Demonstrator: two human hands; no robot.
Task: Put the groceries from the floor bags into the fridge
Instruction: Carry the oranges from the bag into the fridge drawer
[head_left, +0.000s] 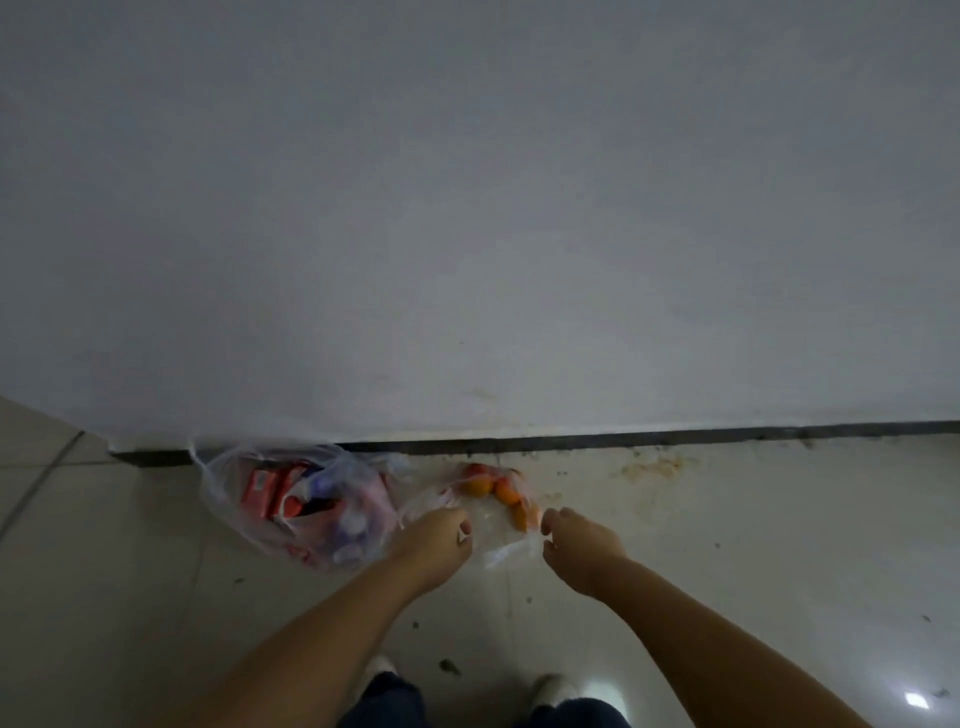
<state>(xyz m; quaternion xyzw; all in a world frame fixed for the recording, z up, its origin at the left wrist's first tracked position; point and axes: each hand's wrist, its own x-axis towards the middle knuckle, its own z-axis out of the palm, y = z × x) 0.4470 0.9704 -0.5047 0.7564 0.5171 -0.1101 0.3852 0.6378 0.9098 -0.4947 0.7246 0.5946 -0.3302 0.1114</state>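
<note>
Clear fruit bag (493, 519) laid on tiled floor (727, 545) near wall base, oranges (498, 491) seen inside. Bag plastic pinched by left hand (441, 540) on one side, by right hand (579, 545) on other, fingers curled on both. Second clear bag (306, 504) with red cartons (270, 488) placed just beside, to left, against wall (467, 208).
</note>
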